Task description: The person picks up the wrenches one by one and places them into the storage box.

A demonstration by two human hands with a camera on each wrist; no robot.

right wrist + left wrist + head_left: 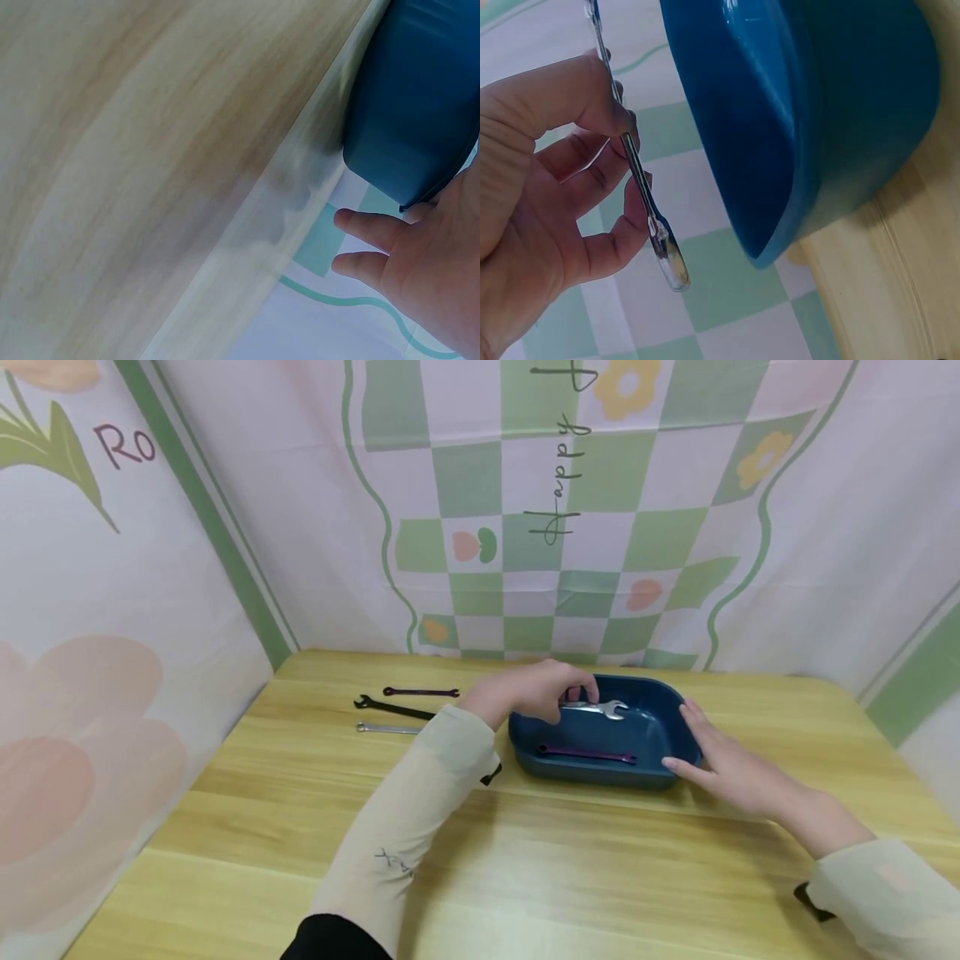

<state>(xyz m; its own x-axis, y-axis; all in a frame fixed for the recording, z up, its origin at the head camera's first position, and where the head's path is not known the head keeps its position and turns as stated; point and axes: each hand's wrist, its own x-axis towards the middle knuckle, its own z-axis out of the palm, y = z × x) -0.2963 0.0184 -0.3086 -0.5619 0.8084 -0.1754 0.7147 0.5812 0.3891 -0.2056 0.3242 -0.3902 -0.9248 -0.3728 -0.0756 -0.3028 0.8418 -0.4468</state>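
In the head view, the left hand (534, 689) pinches a silver wrench (611, 709) over the blue basin (656, 739). A purple wrench (588, 753) lies inside toward six o'clock. The right hand (738, 772), its fingers extended, touches the rim around three o'clock. Three more wrenches (393, 707) lie on the table (525, 868) at the basin's nine o'clock.

In the left wrist view, thumb and fingers grasp the silver wrench, which slants from eleven to five o'clock, apart from the basin.

In the right wrist view, straight, ungrasping fingers sit at four o'clock, by the basin.

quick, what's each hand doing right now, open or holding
Left hand: holding a silver metal wrench.
Right hand: open, beside a rounded blue plastic bin.
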